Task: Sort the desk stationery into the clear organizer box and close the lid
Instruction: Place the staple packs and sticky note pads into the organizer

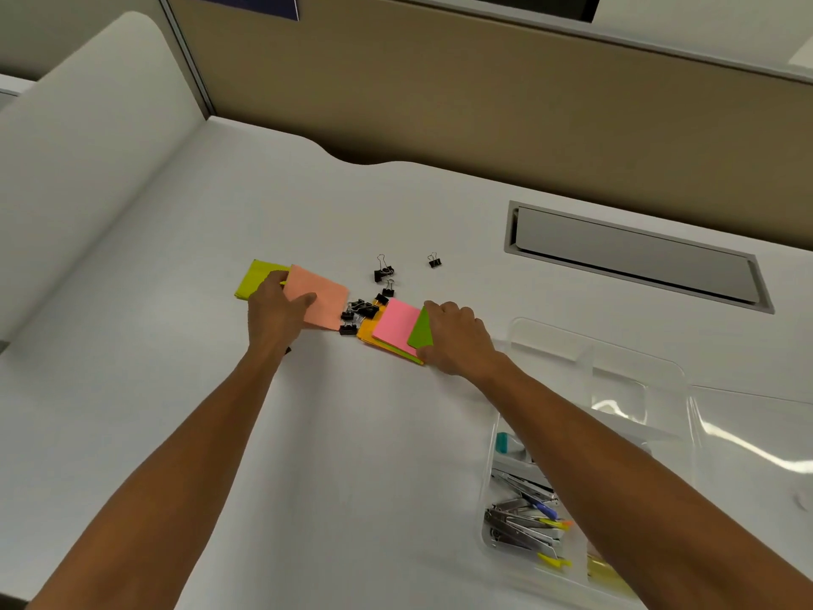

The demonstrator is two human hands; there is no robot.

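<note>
My left hand [275,311] grips a salmon sticky-note pad [321,301], thumb on top, with a yellow-green pad [255,277] under and behind it. My right hand [457,334] pinches a green pad [422,330] that is tilted up at the edge of a stack with a pink pad [398,321] over orange ones [367,332]. Black binder clips [358,312] lie heaped between the two stacks, with a few more binder clips [383,271] farther back. The clear organizer box [572,477] lies open at the lower right and holds staplers [519,521] and pens.
The box's clear lid [748,433] lies folded open to the right. A recessed grey cable hatch [633,257] is set in the white desk at the back right. A tan partition wall stands behind the desk, and a white divider rises on the left.
</note>
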